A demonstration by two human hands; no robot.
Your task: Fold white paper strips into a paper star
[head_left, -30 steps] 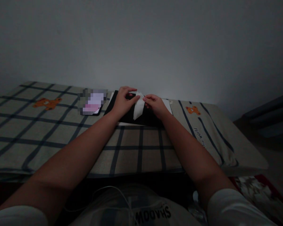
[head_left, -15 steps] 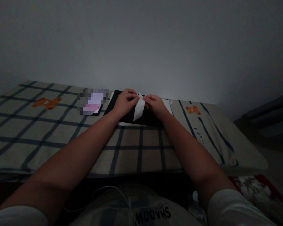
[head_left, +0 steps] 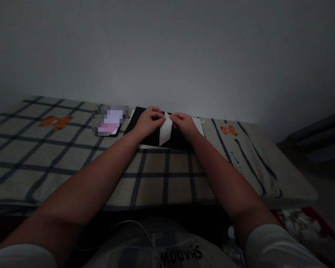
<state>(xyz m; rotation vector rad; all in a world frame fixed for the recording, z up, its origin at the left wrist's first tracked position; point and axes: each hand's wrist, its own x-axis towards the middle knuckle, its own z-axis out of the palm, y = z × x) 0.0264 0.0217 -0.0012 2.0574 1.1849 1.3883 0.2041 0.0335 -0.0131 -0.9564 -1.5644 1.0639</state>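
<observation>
A narrow strip of white paper [head_left: 165, 133] is pinched between both hands, its lower end hanging toward me. My left hand [head_left: 149, 122] is closed on its left edge, thumb and fingertips together. From the other side my right hand [head_left: 183, 124] grips the right edge between thumb and index finger. Under the hands lies a flat black sheet or board [head_left: 150, 140]; which of these it is I cannot tell. White paper [head_left: 198, 123] sticks out from beneath it at the right and along the near edge.
A phone [head_left: 110, 123] with a lit, partly blurred screen lies left of the black sheet. The checked cloth [head_left: 150, 186] with bear prints covers the table, which stands against a grey wall [head_left: 167, 56]. A white cable [head_left: 128, 222] crosses my lap.
The paper strip has turned slightly and its lower end has swung a little to the right. Both hands keep nearly the same place and grip.
</observation>
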